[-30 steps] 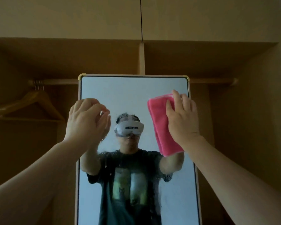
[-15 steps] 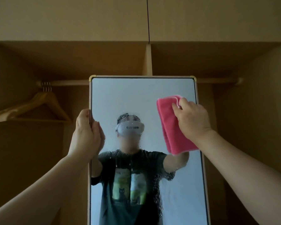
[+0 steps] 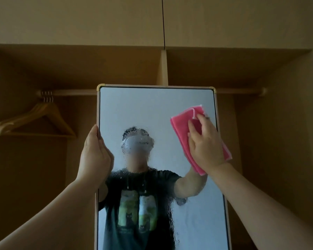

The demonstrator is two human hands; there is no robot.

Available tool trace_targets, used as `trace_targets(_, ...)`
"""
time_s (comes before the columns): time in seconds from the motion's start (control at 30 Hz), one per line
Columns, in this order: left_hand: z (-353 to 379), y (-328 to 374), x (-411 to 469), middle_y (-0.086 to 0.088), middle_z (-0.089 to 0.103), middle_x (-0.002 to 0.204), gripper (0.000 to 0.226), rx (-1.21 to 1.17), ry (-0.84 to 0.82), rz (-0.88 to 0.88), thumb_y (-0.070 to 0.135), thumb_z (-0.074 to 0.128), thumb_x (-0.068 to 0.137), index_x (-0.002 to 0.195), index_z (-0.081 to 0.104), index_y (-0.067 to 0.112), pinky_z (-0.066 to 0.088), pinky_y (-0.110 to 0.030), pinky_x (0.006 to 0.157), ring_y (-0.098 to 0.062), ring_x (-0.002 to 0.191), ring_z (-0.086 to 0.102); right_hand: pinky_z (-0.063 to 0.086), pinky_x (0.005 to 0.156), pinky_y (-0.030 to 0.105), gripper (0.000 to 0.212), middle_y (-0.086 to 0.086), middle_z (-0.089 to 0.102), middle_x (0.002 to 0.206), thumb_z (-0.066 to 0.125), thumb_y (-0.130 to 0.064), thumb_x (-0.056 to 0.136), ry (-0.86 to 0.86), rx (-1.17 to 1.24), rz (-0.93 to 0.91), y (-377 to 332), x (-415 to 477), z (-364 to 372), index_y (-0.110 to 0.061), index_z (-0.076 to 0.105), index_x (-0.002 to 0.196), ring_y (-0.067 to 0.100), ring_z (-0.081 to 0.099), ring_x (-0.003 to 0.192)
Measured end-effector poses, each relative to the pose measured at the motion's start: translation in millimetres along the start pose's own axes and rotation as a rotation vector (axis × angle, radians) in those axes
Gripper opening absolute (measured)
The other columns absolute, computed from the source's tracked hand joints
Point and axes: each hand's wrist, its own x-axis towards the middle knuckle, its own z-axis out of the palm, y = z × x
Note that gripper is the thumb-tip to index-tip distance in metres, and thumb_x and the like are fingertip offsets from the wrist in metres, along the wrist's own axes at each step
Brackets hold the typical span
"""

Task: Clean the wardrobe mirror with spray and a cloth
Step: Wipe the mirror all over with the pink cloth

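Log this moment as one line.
left hand grips mirror left edge | right hand presses cloth on glass, upper right | droplets across middle, unwiped

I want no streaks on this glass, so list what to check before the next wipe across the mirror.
1. Mirror steadied: ok. The left hand grips the mirror by its left edge.
2. Cloth on glass: ok. The right hand presses the pink cloth flat near the upper right edge.
3. Spray laid down: ok. Droplets bead across the middle.
4. Wet area wiped: not ok. The cloth sits to the right of the droplets.
5. Spray bottle within reach: cannot tell, as it is out of view.
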Motion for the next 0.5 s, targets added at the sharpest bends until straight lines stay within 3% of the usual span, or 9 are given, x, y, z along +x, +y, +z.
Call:
trace_targets(0.1,1.4,0.1,-1.4,-0.015,0.045,0.144,0.048,-0.012,0.004,0.003,0.01,0.034,0.099,0.148,0.033,0.009,0.037,-0.029,0.093,-0.032,0.128,0.047,0.017,0.118,0.05,0.06,0.022,0.013,0.161,0.026,-0.048,0.102,-0.08,-0.043,-0.039,4.6,-7.8,9.4,-0.014,0.034,0.151,0.043,0.023,0.145)
trace_targets(0.17,3.0,0.5,-2.2,-0.015,0.044,0.146,0.048,-0.022,0.016,0.002,0.011,0.032,0.1,0.148,0.032,0.009,0.034,-0.027,0.092,-0.032,0.129,0.046,0.008,0.118,0.05,0.066,0.02,0.006,0.163,0.024,-0.055,0.101,-0.138,-0.103,-0.095,8.9,-7.4,13.6,-0.018,0.019,0.156,0.043,0.013,0.147)
trace_targets(0.27,5.4,-1.4,-1.5,-0.014,0.044,0.146,0.047,-0.037,0.022,0.002,0.012,0.031,0.101,0.147,0.032,0.011,0.035,-0.027,0.093,-0.031,0.129,0.046,0.007,0.121,0.054,0.066,0.013,0.01,0.163,0.021,-0.056,0.101,-0.142,-0.137,-0.185,10.6,-10.2,18.7,-0.022,0.008,0.157,0.043,0.007,0.149)
trace_targets(0.5,9.6,-15.0,-0.1,-0.009,0.046,0.145,0.045,-0.072,0.043,0.008,0.017,0.032,0.102,0.148,0.033,0.017,0.035,-0.029,0.098,-0.026,0.131,0.045,0.014,0.12,0.057,0.056,0.011,0.013,0.163,0.013,-0.042,0.104,-0.165,-0.058,-0.162,11.2,-22.8,21.8,-0.02,0.009,0.156,0.04,0.004,0.15)
